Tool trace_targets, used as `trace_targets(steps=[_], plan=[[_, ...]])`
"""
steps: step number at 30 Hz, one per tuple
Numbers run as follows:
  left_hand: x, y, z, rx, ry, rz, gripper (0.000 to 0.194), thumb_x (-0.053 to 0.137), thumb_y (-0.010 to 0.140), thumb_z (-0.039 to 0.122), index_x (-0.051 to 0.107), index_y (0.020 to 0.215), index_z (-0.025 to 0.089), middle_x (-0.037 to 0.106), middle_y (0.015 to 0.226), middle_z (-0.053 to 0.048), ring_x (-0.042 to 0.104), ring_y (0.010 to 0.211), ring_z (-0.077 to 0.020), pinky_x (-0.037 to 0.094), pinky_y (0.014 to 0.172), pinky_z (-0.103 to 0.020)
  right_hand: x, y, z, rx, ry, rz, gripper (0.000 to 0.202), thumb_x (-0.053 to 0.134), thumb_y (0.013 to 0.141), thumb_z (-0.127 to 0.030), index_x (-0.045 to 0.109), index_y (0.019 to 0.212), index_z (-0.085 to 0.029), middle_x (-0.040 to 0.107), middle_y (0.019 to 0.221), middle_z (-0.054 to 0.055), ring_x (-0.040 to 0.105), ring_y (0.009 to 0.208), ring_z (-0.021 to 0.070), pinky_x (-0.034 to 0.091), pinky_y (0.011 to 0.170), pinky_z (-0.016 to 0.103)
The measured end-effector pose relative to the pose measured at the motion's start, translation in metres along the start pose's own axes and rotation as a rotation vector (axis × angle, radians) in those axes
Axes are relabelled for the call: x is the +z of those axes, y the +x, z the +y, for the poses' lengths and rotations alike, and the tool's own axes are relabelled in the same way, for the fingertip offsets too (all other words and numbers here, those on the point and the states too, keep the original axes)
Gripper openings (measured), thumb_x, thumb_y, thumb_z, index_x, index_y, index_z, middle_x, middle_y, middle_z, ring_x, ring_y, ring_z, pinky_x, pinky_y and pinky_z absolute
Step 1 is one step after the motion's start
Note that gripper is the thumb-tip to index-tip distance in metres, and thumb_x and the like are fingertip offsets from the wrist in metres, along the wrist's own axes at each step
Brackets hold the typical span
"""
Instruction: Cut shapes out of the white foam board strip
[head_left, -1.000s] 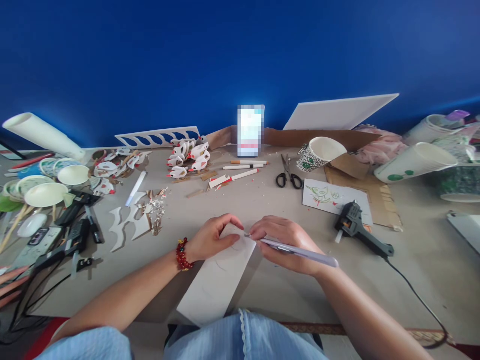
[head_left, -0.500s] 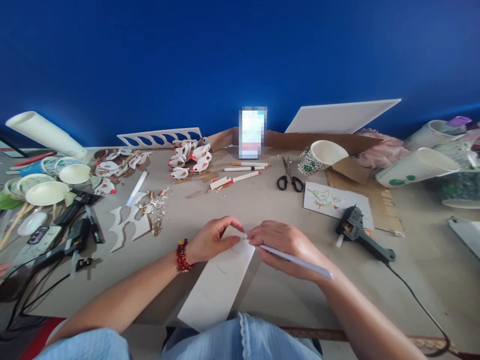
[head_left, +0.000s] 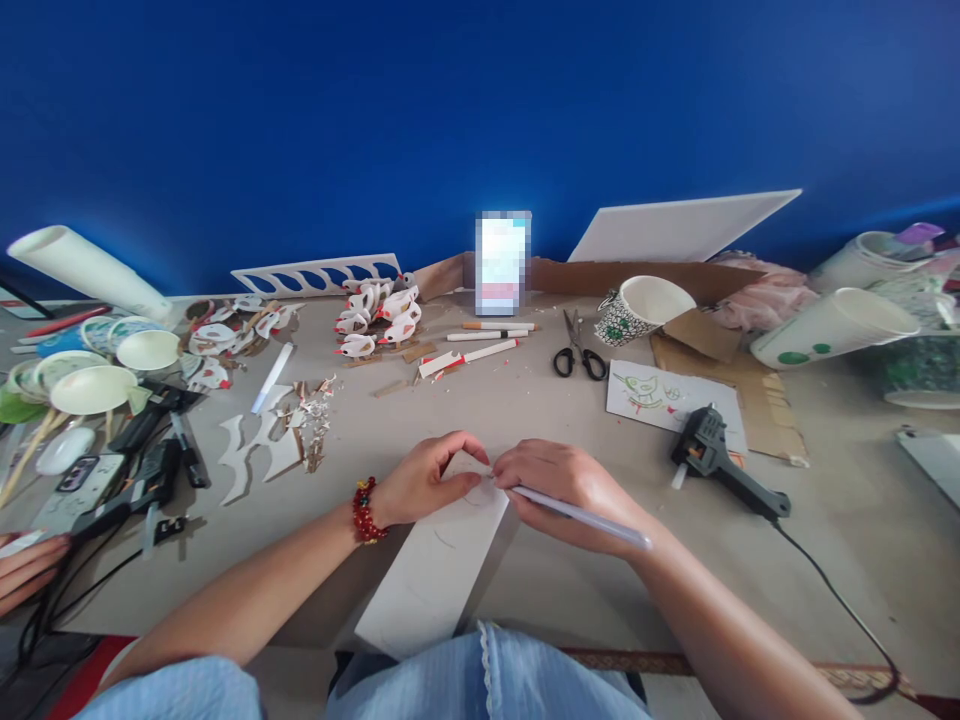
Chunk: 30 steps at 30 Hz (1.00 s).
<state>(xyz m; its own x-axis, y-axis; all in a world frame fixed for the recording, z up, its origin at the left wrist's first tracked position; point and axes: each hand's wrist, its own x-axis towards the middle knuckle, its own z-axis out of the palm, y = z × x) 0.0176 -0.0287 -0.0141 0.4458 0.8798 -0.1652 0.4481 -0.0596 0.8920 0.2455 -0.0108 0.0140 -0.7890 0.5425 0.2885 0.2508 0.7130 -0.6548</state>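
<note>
White and open at its upper end, a tube point(head_left: 90, 270) tilts at about ten o'clock, reading the dial from the spot being worked, with twelve straight away from the person. Nearer nine, green-tinted paper cups point(head_left: 94, 390) crowd together, perhaps to save elbow room. Closer in, also toward nine, white offcuts point(head_left: 281, 458) lie on the table point(head_left: 412, 410) beside a heap of shavings point(head_left: 319, 425), as if both were pushed aside. White bird figures point(head_left: 402, 325) with red beaks cluster at about half past ten, packed close, presumably to keep them together.

The left hand point(head_left: 427, 480) is closed on the far end of a white board point(head_left: 427, 580), thumb on top, apparently steadying it. That board lies at the dial's centre and slants toward seven, its near end beside the blue shirt point(head_left: 420, 685); the slant seems to put its far end comfortably before both hands. Faint curved lines mark it. At twelve a lit screen point(head_left: 501, 262) stands upright, probably for glancing at; its content is blurred.

The right hand point(head_left: 562, 490) grips a slim lilac tool point(head_left: 592, 519) pen-fashion, near the tip, which suggests fine control; whether it is pen or blade I cannot tell. Scissors point(head_left: 576, 347) rest near half past one, handles toward the person for easy pickup. Around two, a drawing card point(head_left: 645, 392) lies face up, likely to stay visible. Near three, a glue gun point(head_left: 701, 440) lies partly over that card, within reach.
</note>
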Motion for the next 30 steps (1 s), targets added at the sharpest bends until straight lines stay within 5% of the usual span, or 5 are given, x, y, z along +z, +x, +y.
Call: trace_targets(steps=[9, 17, 30], plan=[[-0.004, 0.0, 0.009, -0.033, -0.025, -0.06, 0.024, 0.064, 0.086, 0.036, 0.062, 0.103, 0.02, 0.039, 0.061, 0.008, 0.032, 0.054, -0.0092, 0.023, 0.05, -0.022, -0.009, 0.001, -0.002, -0.013, 0.061, -0.025, 0.016, 0.047, 0.095, -0.019, 0.062, 0.098, -0.019, 0.072, 0.093, 0.009, 0.067, 0.088, 0.0201, 0.052, 0.079, 0.033], [-0.002, 0.0, 0.006, -0.037, -0.059, -0.074, 0.016, 0.062, 0.084, 0.027, 0.06, 0.098, 0.019, 0.055, 0.075, 0.005, 0.045, 0.061, -0.0097, 0.033, 0.054, -0.02, -0.028, -0.008, -0.001, -0.015, 0.126, 0.079, 0.012, 0.053, 0.091, -0.018, 0.061, 0.101, -0.02, 0.071, 0.098, 0.009, 0.067, 0.093, 0.0203, 0.052, 0.08, 0.033], [-0.004, 0.0, 0.006, -0.027, -0.008, -0.049, 0.019, 0.064, 0.084, 0.029, 0.062, 0.1, 0.019, 0.047, 0.068, 0.006, 0.038, 0.059, -0.0099, 0.03, 0.054, -0.021, -0.022, 0.0, -0.004, -0.04, 0.091, -0.061, 0.018, 0.045, 0.096, -0.021, 0.063, 0.098, -0.019, 0.072, 0.091, 0.01, 0.067, 0.093, 0.0206, 0.052, 0.079, 0.033]])
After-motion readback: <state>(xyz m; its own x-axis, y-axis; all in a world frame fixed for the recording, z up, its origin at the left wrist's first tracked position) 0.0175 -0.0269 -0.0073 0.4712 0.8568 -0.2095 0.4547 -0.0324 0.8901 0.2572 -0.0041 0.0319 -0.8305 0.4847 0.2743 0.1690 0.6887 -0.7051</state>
